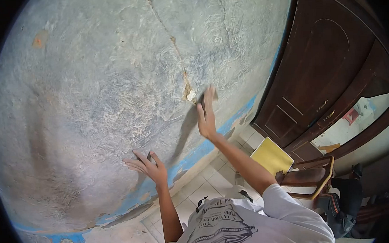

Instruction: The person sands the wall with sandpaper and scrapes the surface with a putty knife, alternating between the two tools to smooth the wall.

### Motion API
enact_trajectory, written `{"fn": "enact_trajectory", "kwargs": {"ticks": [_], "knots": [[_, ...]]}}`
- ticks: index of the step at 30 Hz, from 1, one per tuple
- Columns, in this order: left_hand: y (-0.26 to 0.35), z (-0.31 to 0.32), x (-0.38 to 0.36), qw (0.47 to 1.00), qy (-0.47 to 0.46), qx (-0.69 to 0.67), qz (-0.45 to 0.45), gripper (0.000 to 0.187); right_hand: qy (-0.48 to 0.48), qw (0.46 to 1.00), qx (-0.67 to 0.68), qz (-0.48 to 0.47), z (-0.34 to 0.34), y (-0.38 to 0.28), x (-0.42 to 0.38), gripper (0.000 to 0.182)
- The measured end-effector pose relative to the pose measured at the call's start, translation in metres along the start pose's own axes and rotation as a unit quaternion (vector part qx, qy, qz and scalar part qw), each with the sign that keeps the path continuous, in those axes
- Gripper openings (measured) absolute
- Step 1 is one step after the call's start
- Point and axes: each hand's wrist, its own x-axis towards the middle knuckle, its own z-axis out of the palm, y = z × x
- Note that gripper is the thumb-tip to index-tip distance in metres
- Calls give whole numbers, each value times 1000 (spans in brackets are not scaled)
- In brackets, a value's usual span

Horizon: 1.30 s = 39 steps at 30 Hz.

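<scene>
A rough grey plastered wall (107, 78) fills most of the head view. My left hand (150, 166) is up at the lower part of the wall, fingers spread and nothing in it. Higher and to the right, my right hand (207, 116) is stretched out edge-on beside the wall, its fingertips slightly blurred. Just left of its fingers is a chipped hole with a pale white patch (191, 95). From that hole a thin crack (173, 40) runs up the wall. The right hand casts a shadow down the plaster.
A dark wooden wardrobe (313, 60) with a mirror (355, 120) stands at the right. Below it are a yellow board (272, 159) and a wooden chair (325, 176) with dark fabric near it. Blue peeling paint (184, 164) bands the wall above the tiled floor (200, 185).
</scene>
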Motion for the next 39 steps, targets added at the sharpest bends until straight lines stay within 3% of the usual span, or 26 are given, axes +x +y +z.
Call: {"fn": "enact_trajectory", "kwargs": {"ticks": [2, 5, 8, 10, 11, 13, 16, 18, 19, 21, 24, 27, 29, 30, 32, 34, 38, 39], "knots": [[-9, 4, 3, 1000, 6, -2, 3, 78, 12, 996, -25, -82, -5, -45, 57, 68], [-13, 9, -5, 1000, 6, 1, 14, 80, 27, 994, -12, -103, -9, -97, 97, 68], [-23, 12, -16, 1000, -23, 8, 9, 81, 33, 997, 27, -61, 7, -60, 73, 70], [-28, 3, -24, 998, -51, 5, 19, 80, 52, 981, 142, 121, 29, -17, 18, 72], [-30, -1, -29, 998, -64, 4, 23, 79, 75, 974, 136, 164, 36, -4, -13, 72], [-27, -12, -47, 992, -121, -42, 9, 74, 0, 954, 176, 244, 43, 21, -88, 71], [-14, -22, -80, 963, -195, -183, -23, 69, -188, 902, 154, 358, 40, 44, -213, 72], [-34, -13, -128, 894, -340, -262, -129, 70, -194, 865, 96, 452, 29, 4, -247, 56], [-45, -12, -151, 837, -386, -298, -247, 72, -208, 860, 121, 450, 23, -15, -247, 55], [-59, -9, -179, 677, -450, -361, -457, 77, -228, 851, 173, 440, 15, -40, -239, 53], [-48, -33, -172, 589, -564, -388, -429, 81, -249, 847, 152, 444, -4, -33, -231, 48], [-28, -49, -159, 529, -452, -541, -474, 75, -195, 867, 169, 426, 4, -48, -221, 45], [-24, -44, -168, 584, -346, -566, -467, 69, -170, 880, 160, 414, 10, -48, -220, 43], [-19, -38, -169, 608, -290, -578, -461, 66, -202, 863, 124, 446, 8, -54, -218, 41], [9, -50, -148, 564, -231, -638, -470, 63, -224, 858, 129, 444, 17, -64, -229, 43], [14, -54, -148, 534, -183, -658, -498, 59, -219, 841, 118, 481, 28, -78, -244, 50], [5, -55, -152, 482, -133, -676, -542, 57, -266, 861, 81, 426, 21, -79, -248, 54], [3, -57, -154, 501, -151, -669, -528, 55, -287, 858, 62, 422, 16, -80, -245, 55]]}}
